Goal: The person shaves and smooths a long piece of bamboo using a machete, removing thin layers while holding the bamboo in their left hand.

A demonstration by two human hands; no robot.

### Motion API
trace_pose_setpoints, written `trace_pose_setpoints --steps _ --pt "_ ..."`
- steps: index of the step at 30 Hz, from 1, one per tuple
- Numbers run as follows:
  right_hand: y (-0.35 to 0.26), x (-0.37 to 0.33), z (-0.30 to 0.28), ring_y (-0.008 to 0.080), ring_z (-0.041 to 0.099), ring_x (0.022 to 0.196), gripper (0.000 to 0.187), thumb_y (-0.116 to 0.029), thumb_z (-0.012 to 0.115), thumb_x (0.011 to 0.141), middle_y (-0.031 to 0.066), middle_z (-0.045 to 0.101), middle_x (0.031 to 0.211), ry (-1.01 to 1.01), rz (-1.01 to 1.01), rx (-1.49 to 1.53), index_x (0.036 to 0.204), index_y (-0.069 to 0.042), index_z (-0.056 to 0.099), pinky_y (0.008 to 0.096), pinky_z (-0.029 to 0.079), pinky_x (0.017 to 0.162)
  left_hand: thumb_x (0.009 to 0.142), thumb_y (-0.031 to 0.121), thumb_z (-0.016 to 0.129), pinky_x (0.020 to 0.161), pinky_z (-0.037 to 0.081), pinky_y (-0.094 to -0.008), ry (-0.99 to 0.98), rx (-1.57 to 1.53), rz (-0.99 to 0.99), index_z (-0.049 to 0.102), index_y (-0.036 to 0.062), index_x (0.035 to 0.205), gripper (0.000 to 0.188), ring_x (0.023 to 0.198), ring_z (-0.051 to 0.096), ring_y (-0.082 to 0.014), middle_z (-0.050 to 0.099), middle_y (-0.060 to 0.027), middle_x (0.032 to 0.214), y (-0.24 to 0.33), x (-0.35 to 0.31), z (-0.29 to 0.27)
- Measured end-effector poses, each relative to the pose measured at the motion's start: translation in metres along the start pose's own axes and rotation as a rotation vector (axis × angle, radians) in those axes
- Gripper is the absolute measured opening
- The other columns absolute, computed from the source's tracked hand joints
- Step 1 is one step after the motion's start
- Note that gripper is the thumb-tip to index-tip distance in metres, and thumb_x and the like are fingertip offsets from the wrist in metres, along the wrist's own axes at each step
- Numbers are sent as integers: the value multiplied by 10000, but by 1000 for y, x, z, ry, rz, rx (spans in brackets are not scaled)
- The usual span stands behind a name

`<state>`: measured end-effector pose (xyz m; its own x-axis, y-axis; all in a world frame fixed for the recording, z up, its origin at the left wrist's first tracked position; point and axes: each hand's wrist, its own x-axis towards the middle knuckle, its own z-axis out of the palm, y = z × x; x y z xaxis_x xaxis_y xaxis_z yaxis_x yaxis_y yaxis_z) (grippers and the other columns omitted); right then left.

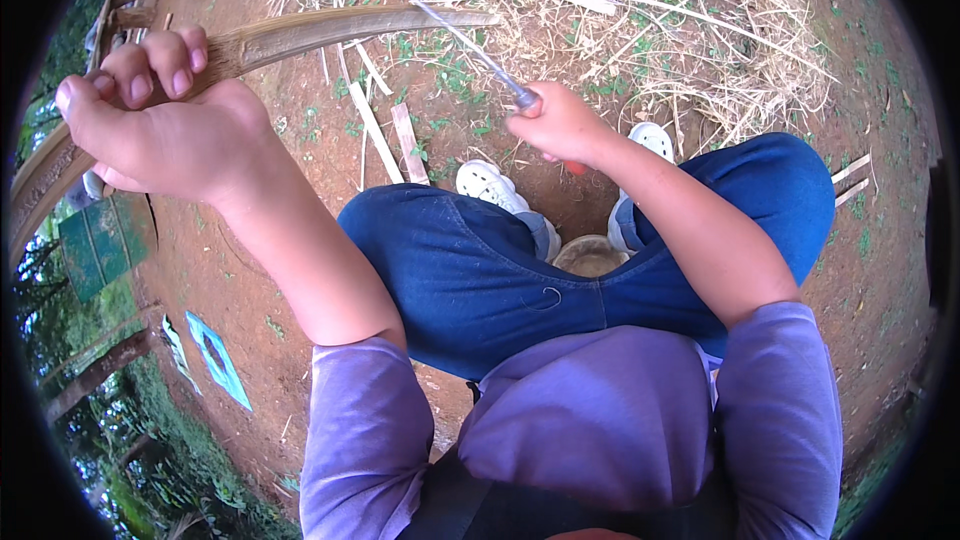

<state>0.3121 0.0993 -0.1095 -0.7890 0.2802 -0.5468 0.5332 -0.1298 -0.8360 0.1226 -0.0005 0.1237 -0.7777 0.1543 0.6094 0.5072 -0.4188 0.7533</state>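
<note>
My left hand (pixel 170 130) is raised at the left with its fingers wrapped round a long tan strip of split wood (pixel 340 30). One end of the strip tapers off toward the middle top; the other runs out past my hand at the left rim. In front of my knees my right hand (pixel 565 125) grips a knife (pixel 450 30) by its handle, which my fingers mostly hide. The knife's thin grey blade points up and left and crosses the strip near its tapered end. Whether the blade touches the wood I cannot tell.
Pale shavings (pixel 680 30) lie heaped on the red-brown earth ahead. Several flat wood pieces (pixel 375 135) lie left of my white shoes (pixel 490 185). A round pale object (pixel 590 257) shows between my legs. Blue plastic (pixel 217 360) and a green panel (pixel 103 245) are at the left.
</note>
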Motion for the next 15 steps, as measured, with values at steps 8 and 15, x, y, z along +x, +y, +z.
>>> trace_pose_setpoints --steps 8,15 --pt "9 4 -7 142 556 481 138 -155 620 896 38 536 642 -11 60 45 870 -66 517 340 493 445 988 342 491 590 341 -333 -100 -20 8 428 172 755 296 532 364 -115 402 32 648 3 -6 7" --pt "33 19 -14 146 561 485 147 -159 616 889 41 525 629 20 335 115 850 -61 514 344 502 456 982 357 506 588 339 -333 -120 -14 -6 421 179 741 312 533 364 -115 402 39 645 6 -12 7"
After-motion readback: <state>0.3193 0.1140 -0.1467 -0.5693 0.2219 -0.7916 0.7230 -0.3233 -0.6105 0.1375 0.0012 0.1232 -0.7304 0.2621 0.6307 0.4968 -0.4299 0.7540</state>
